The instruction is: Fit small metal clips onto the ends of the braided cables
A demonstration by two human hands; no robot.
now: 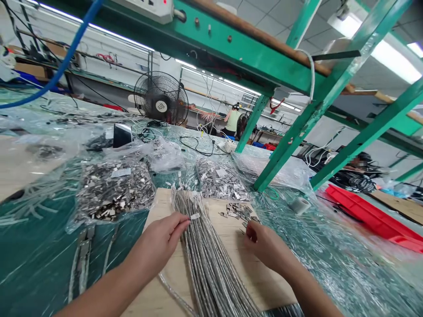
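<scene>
My left hand [170, 233] is closed in a pinch, with a small white connector [194, 216] at its fingertips, over the bundle of grey braided cables [211, 259]. The cables lie lengthwise on a pale wooden board [231, 237], small white ends at their far tips. To the right, my right hand [264, 242] has its thumb and fingers curled together at the near edge of a small pile of metal pieces [236, 210]. Whatever sits between those fingertips is hidden. One separate cable [176, 295] curves along the bundle's left side.
Bags of small metal parts [114, 189] [223, 180] flank the board's far end. Pliers-like tools [84, 255] lie left. Green posts [280, 145] rise at right, near a red tray [373, 220] and a plastic roll [300, 205]. Behind are a fan [161, 99] and a person [232, 121].
</scene>
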